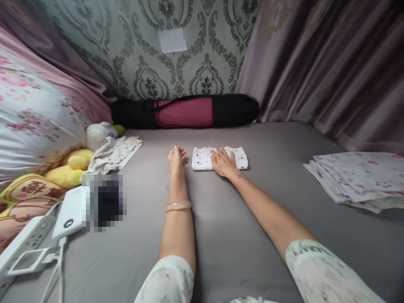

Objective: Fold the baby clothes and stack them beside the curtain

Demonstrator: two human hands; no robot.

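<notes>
A small white cloth (202, 159) with a scattered print lies folded into a neat rectangle on the grey bed sheet (217, 227). My right hand (223, 162) rests flat on its middle, fingers spread, covering part of it. Just left of the cloth, and apart from it, my left hand (177, 157) lies on its side on the sheet. Its fingers are loosely curled with gaps between them, and nothing shows in it.
A black and red long bag (186, 112) lies along the wall. At right is a stack of printed cloths (362, 176). On the left are a crumpled printed cloth (110, 153), yellow plush toy (71, 166), floral pillow (38, 113), power bank (71, 212) and power strip (30, 235) with cables.
</notes>
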